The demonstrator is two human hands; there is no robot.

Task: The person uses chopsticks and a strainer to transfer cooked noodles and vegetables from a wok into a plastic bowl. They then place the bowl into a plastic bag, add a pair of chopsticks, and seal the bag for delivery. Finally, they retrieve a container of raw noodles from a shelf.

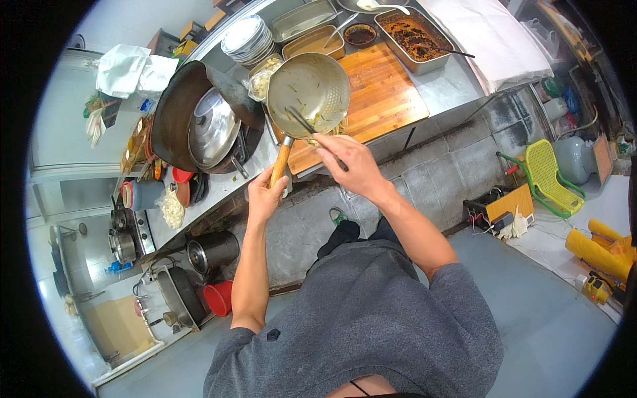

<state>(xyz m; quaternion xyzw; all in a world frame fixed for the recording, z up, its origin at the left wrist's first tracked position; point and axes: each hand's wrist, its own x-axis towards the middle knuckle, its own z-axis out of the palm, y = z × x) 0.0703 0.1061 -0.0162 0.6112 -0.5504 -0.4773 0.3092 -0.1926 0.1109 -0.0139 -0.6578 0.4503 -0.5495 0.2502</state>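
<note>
My left hand (265,198) grips the wooden handle (282,161) of a metal saucepan (303,84). The pan is tilted, and its dimpled inside shows a few green and pale shreds stuck to the wall. Dark chopsticks (301,119) are held in my right hand (353,166), their tips inside the pan near its lower rim. Pale noodle-like food (340,130) shows just past that rim, above the bamboo cutting board (383,89). The pan and my right hand hide most of that food, and whatever holds it cannot be made out.
Left of the pan stands a dark wok-like metal shield (179,109) around a lidded pot (211,132). Behind are stacked plates (245,37), a bag of chopped food (264,79), a tray of brown sauce (313,44), a dark sauce bowl (360,35) and a chili-oil tray (415,42).
</note>
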